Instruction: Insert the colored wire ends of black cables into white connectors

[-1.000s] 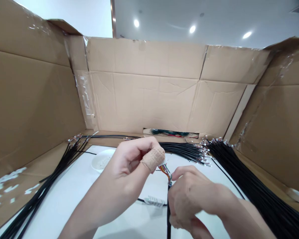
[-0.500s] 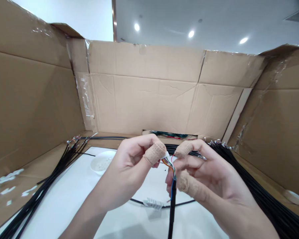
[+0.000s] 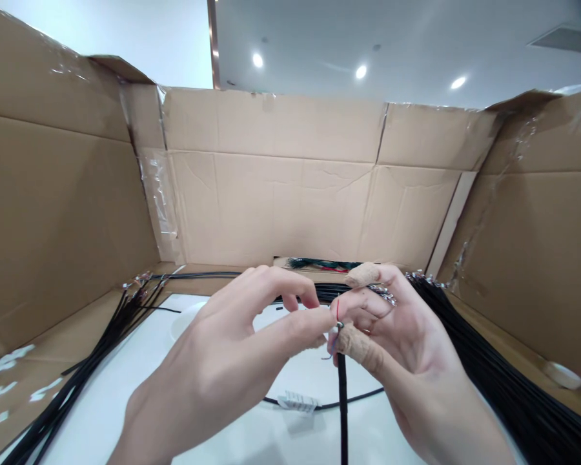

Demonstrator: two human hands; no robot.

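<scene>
In the head view, the right hand [image 3: 392, 329] pinches a black cable [image 3: 342, 413] narrowly, apparently to steady its thin red wire [image 3: 337, 312] upright. The left hand [image 3: 223, 349] narrows beside it, fingertips at the wire; any grip is hidden. A bundle of black cables [image 3: 494, 374] lies beyond the right hand.

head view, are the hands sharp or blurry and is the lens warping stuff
In the head view, the left hand and right hand look fairly sharp, though the thin wires between them are too small to make out well; wide-angle warping splays the cardboard walls outward; the white table looks washed out under the ceiling lights.
</scene>
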